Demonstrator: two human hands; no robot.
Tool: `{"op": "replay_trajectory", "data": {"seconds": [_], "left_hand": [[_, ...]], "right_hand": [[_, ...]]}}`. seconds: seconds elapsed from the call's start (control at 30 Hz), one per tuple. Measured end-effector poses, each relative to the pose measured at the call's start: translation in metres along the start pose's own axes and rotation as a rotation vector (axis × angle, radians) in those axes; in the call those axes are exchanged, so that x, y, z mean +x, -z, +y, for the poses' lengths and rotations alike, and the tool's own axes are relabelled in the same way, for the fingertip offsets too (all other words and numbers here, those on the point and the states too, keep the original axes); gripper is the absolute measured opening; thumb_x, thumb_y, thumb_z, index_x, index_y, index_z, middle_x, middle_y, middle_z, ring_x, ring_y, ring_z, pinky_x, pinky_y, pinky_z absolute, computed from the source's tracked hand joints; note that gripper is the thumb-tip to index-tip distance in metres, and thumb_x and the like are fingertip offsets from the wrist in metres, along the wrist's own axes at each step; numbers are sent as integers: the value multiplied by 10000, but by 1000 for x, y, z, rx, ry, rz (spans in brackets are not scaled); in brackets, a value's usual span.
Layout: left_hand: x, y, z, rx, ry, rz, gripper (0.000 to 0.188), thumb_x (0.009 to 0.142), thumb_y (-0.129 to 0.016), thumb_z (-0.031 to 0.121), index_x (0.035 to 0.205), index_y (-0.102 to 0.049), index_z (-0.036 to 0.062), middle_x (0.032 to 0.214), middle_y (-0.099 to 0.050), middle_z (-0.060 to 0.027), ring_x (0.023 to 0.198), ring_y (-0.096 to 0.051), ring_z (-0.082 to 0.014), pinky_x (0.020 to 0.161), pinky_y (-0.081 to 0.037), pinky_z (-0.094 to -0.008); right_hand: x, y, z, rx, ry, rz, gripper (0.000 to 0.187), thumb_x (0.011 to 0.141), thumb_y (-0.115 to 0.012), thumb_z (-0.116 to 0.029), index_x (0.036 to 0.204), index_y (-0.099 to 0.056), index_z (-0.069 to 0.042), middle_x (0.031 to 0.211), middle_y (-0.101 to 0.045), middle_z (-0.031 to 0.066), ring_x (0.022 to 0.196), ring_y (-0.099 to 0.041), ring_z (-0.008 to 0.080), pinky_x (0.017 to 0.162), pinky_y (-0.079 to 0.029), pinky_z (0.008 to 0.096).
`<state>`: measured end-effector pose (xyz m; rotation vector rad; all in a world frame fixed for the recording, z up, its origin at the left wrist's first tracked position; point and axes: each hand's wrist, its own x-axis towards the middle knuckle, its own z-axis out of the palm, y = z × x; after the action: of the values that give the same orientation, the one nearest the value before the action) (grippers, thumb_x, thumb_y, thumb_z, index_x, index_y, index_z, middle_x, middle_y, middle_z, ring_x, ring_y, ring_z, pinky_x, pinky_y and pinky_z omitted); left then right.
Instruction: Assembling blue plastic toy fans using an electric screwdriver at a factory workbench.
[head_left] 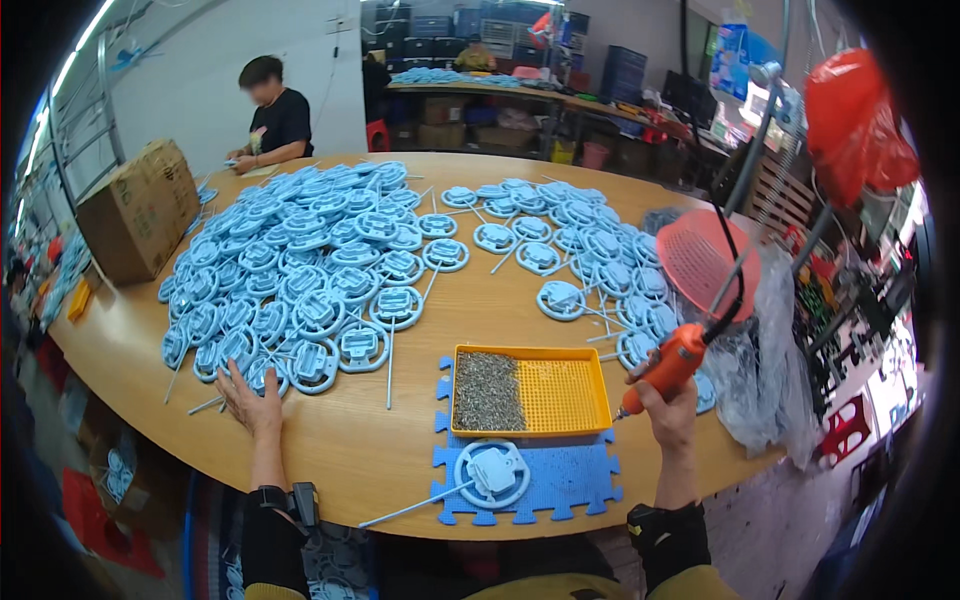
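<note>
In my right hand [668, 405] is an orange electric screwdriver [672, 368], its tip pointing down-left beside the yellow tray's right end. My left hand [250, 400] reaches to the near edge of a big pile of light-blue steering-wheel-shaped plastic parts [318, 312], fingers spread against the closest ones. One such blue part [492, 474], with a thin stick pointing left, lies on a blue foam mat [562, 480]. Behind it, a yellow tray [565, 397] rests on the mat, with many small metal screws [487, 392] filling its left side.
More blue wheel parts [600, 245] are heaped at the right. A pink basket [708, 262] and clear plastic bags [770, 365] sit by the right edge. The screwdriver's black cable hangs from above. A cardboard box [138, 212] stands far left; a co-worker [275, 115] works across the table.
</note>
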<state>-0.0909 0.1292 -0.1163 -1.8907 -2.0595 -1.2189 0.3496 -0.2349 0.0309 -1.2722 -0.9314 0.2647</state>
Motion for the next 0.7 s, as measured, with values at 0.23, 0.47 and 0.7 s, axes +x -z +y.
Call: {"op": "replay_trajectory", "data": {"seconds": [0.23,0.47,0.7], "left_hand": [[2,11,-21,-121,10,90,788,811,-648,448,1420,-315,74,1473,-214,-245,1358,-203,-422,1079,-234,-508],[-7,16,7,-167,16,62,799,758,-695,441,1383,-369,65,1449,-247,-243,1349,-224,-418,1074,-237,-510],[2,12,-6,-288,40,91,761,771,-690,398,1377,-376,62,1455,-241,-230,1359,-194,-420,1075,-222,-521]], "right_hand": [[-18,-8,-19,-110,137,36,555,773,-678,-28,1269,-430,1,1156,-520,89,1076,-512,203,941,-409,351],[-71,-165,-144,-340,380,-499,943,722,-745,-476,1380,-284,18,1390,-340,213,1289,-354,321,1059,-296,415],[2,-289,-81,-351,596,-1064,678,724,-779,-313,1279,-488,-56,1303,-472,192,1226,-431,354,1022,-353,428]]}}
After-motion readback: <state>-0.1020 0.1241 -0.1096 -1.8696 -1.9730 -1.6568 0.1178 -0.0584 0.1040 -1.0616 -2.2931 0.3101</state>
